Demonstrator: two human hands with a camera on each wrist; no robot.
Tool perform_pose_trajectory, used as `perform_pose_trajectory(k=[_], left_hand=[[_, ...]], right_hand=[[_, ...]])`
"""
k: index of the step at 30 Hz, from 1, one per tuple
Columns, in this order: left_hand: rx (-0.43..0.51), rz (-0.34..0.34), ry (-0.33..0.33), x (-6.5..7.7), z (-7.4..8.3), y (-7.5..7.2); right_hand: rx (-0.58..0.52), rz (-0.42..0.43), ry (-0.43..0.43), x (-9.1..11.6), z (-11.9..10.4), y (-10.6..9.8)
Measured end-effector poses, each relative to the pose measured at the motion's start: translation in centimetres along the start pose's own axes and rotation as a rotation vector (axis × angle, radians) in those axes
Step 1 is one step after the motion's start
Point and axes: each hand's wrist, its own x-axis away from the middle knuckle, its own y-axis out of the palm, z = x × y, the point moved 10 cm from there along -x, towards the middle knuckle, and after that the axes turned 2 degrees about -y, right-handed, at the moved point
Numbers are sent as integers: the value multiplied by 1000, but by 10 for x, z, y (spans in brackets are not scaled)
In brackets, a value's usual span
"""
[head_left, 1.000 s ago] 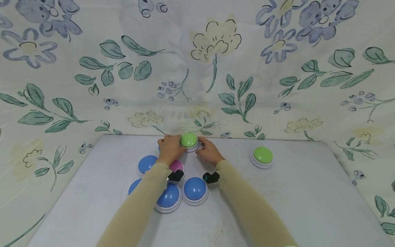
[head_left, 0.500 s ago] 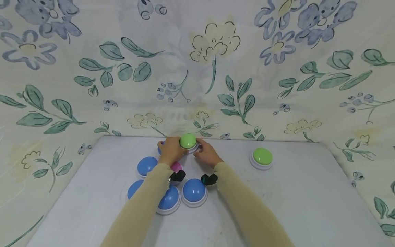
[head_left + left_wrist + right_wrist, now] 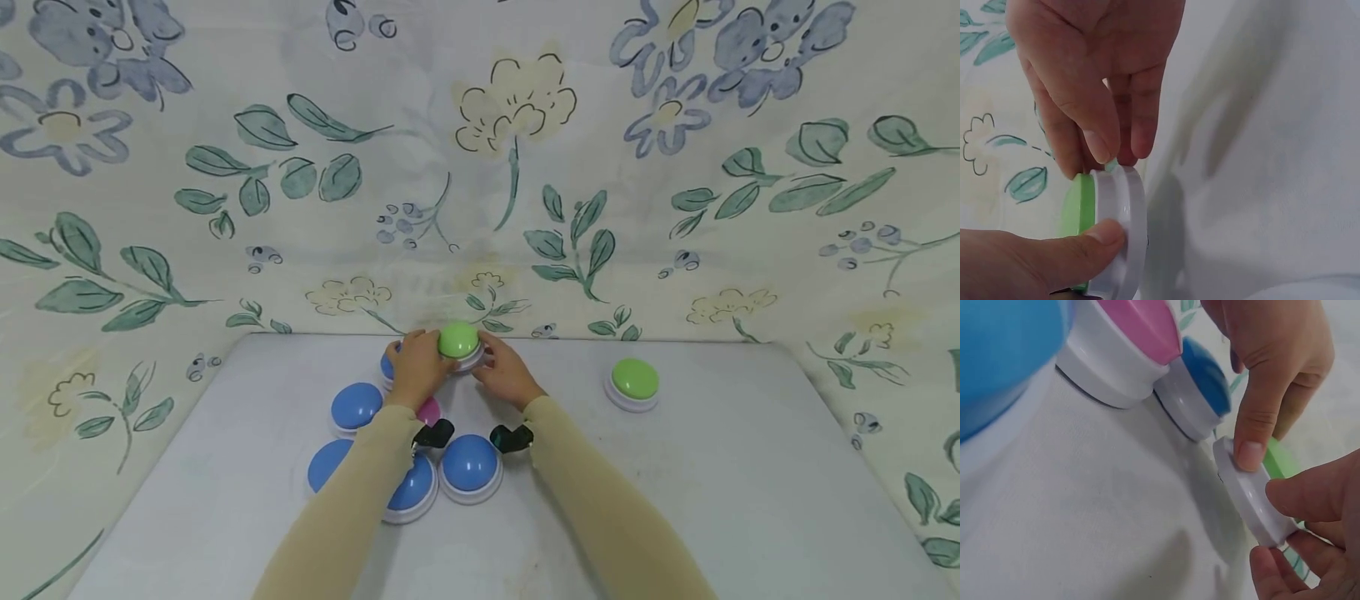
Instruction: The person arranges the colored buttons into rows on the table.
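Note:
A green-domed push button (image 3: 458, 342) with a white round base is between both hands near the far table edge. My left hand (image 3: 420, 369) grips it, its thumb (image 3: 1105, 234) lying across the white base. On the opposite side, my right hand (image 3: 512, 372) pinches the base's rim with thumb and fingertips, as the right wrist view (image 3: 1319, 515) shows. A small pale-green bit (image 3: 1112, 164) shows at the right thumb's tip. Close by the left hand are a blue button (image 3: 388, 364) and a pink button (image 3: 429, 412), both partly hidden.
More blue buttons stand nearer: one (image 3: 357, 407) left of the left wrist, one (image 3: 330, 465) partly under the left sleeve, one (image 3: 411, 485) beside that sleeve and another (image 3: 470, 463) between the forearms. A second green button (image 3: 635, 380) stands at the right. Floral cloth (image 3: 517, 183) rises behind the white table.
Both hands stay on the green button, with only small finger shifts. The left hand has moved slightly, showing more of the blue button behind it. The head view has shifted a little.

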Motion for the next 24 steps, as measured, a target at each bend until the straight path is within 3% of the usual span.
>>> perform_pose_trajectory(k=[8, 12, 18, 24], left_hand=[[-30, 68, 54, 8, 14, -11], [9, 108, 83, 14, 21, -14], [84, 148, 88, 24, 30, -19], [137, 181, 99, 36, 40, -26]], right_hand=[[17, 5, -26, 13, -12, -7], [13, 38, -36, 19, -16, -10], [17, 119, -144, 31, -29, -18], [100, 199, -257, 48, -46, -25]])
